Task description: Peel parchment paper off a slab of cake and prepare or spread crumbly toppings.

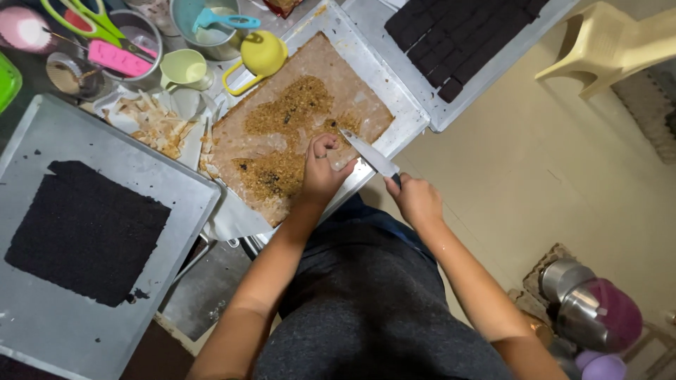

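A metal baking tray (pixel 405 105) in the middle holds brown paper (pixel 331 63) strewn with golden-brown crumbs (pixel 292 109). My left hand (pixel 320 172) rests on the paper's near edge, fingers curled, pressing on it beside the crumbs. A knife is gripped by its dark handle in my right hand (pixel 417 200). The knife's blade (pixel 367 153) points up-left, its tip lying on the paper just right of my left hand's fingers.
A large tray (pixel 42 324) at left carries a dark flat cake slab (pixel 88 232). Another tray (pixel 493 77) at top right holds dark cut bars (pixel 458 35). Measuring cups (pixel 262 55), scissors (pixel 81 17) and bowls crowd the top left. A plastic chair (pixel 612 42) and metal pots (pixel 591 309) stand on the floor.
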